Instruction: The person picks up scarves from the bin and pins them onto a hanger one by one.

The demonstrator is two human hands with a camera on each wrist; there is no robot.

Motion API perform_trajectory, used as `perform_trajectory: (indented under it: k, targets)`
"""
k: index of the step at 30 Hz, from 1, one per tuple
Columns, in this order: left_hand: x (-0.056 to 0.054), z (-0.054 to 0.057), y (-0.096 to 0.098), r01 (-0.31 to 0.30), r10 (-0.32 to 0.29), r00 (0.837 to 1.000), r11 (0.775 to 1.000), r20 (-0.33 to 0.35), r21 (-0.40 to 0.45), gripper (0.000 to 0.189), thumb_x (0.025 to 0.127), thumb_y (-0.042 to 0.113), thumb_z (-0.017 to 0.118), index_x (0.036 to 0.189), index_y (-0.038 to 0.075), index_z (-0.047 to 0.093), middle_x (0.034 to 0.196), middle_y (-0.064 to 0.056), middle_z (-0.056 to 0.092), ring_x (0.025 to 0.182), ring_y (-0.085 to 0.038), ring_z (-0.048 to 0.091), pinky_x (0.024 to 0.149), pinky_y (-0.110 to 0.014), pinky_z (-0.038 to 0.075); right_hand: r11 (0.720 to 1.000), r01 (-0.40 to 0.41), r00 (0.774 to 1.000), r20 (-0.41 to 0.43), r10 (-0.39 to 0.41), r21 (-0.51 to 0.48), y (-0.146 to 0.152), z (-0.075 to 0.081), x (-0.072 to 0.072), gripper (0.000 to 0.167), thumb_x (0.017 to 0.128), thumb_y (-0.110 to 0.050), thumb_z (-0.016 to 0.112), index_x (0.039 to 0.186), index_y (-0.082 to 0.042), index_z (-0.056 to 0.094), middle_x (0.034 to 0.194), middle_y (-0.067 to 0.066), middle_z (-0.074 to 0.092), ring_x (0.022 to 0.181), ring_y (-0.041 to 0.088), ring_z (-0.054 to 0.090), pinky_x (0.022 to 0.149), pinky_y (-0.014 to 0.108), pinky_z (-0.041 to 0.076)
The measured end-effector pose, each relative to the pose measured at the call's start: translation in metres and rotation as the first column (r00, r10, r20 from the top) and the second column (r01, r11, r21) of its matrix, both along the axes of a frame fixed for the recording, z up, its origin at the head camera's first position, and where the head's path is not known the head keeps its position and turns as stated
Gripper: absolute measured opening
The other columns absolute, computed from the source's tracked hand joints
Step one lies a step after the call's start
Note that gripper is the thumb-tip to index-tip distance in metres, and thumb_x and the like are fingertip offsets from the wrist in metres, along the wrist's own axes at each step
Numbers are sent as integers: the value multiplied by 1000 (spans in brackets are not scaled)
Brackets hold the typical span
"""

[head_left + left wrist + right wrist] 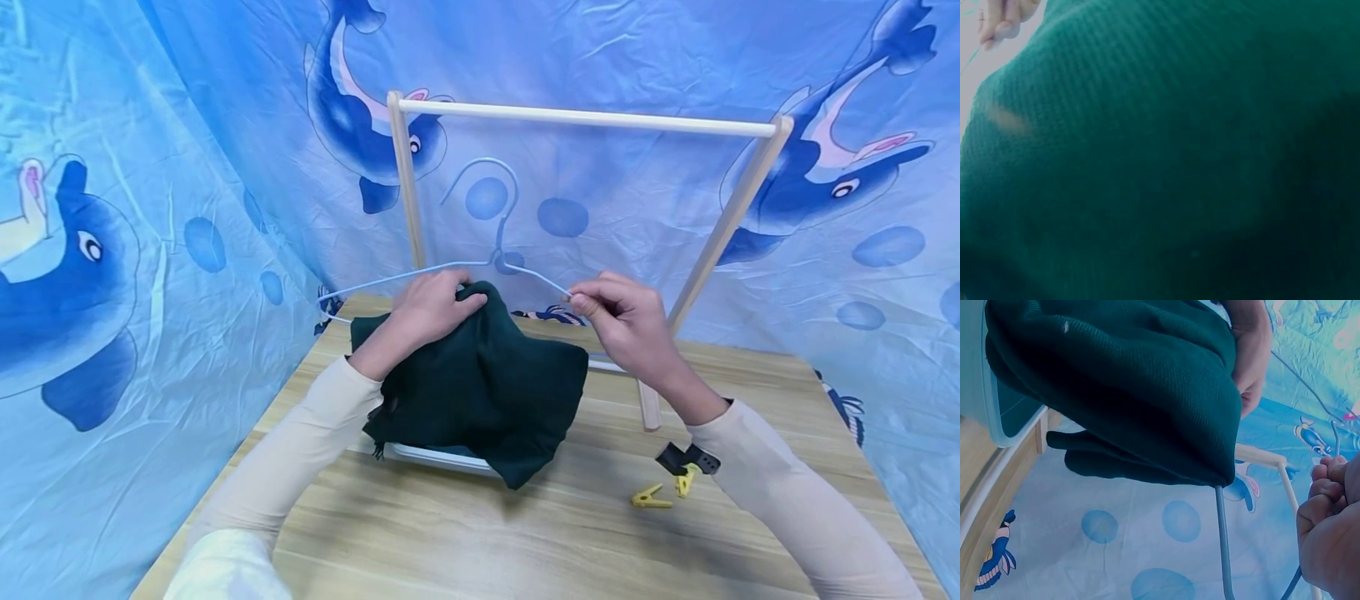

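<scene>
A dark green knitted scarf (510, 375) with a bit of fringe at its lower left corner is draped over the lower bar of a light blue wire hanger (420, 273). My left hand (438, 308) pinches the scarf's top fold near the hanger's middle, thumb on the near side. To its right, my right hand (622, 321) grips the hanger's right shoulder between thumb and curled fingers. The hook stands upright, off the rail. In the right wrist view, the scarf (1147, 394) hangs folded over the bar; in the left wrist view, scarf (1147, 125) fills most of the picture.
Below the scarf a pale tub (442, 458) sits on the wooden table (450, 542). Behind stands a wooden rack with a white rail (585, 117). Two yellow clothespins, one near (651, 497) and one farther right (685, 483), lie by my right sleeve.
</scene>
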State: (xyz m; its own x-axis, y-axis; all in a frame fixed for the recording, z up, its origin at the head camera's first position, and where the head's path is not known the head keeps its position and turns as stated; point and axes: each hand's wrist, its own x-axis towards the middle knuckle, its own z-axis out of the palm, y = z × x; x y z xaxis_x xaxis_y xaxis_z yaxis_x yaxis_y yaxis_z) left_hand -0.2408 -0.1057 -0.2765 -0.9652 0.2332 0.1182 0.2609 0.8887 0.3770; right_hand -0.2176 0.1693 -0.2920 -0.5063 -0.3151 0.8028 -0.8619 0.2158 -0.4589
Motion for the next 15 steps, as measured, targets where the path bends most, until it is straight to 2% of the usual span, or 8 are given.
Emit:
perform_trajectory:
  k: [2, 5, 9, 12, 13, 15]
  targets:
    - [-3, -2, 0, 4, -4, 1000, 1000, 11, -22, 31, 104, 42, 57, 116, 15, 68, 92, -6, 64, 79, -26, 58, 64, -36, 37, 1000, 13, 1000, 14, -13, 5, 0, 0, -1, 18, 90, 15, 67, 100, 5, 77, 68, 2, 54, 56, 10, 38, 53, 25, 31]
    - [-5, -6, 0, 6, -5, 1000, 999, 27, -48, 33, 104, 42, 58, 117, 15, 69, 92, -6, 68, 79, -25, 61, 65, -36, 43, 999, 32, 999, 39, -32, 12, 1, 0, -1, 17, 91, 12, 67, 101, 3, 78, 68, 6, 55, 56, 10, 38, 53, 26, 31]
    - [-3, -11, 1, 35, -35, 999, 999, 10, -19, 32, 103, 40, 61, 115, 13, 72, 99, -6, 74, 88, -23, 68, 75, -39, 53, 999, 47, 997, 57, -48, 14, 1, -1, -2, 16, 91, 11, 67, 100, 2, 78, 69, 6, 56, 55, 11, 38, 53, 27, 31]
    - [0, -13, 2, 114, -112, 992, 993, -60, 39, 29, 103, 38, 61, 114, 14, 73, 107, -3, 75, 95, -20, 70, 83, -40, 55, 998, 55, 997, 61, -56, 19, 1, -2, -2, 17, 91, 10, 68, 100, 2, 78, 69, 2, 55, 55, 11, 38, 52, 26, 31]
    - [1, -13, 3, 157, -152, 985, 986, -88, 53, 28, 103, 37, 61, 115, 14, 73, 107, -2, 75, 97, -19, 70, 84, -39, 55, 998, 56, 996, 61, -57, 20, 1, -2, -2, 17, 92, 11, 67, 100, 1, 79, 69, 2, 55, 55, 11, 38, 52, 26, 31]
    - [5, -13, 4, 252, -242, 959, 966, -146, 53, 29, 102, 39, 62, 115, 15, 74, 109, 0, 74, 100, -17, 68, 88, -39, 53, 998, 59, 996, 61, -60, 22, 2, -2, -2, 18, 92, 11, 67, 101, 1, 79, 70, 1, 56, 55, 11, 39, 52, 26, 31]
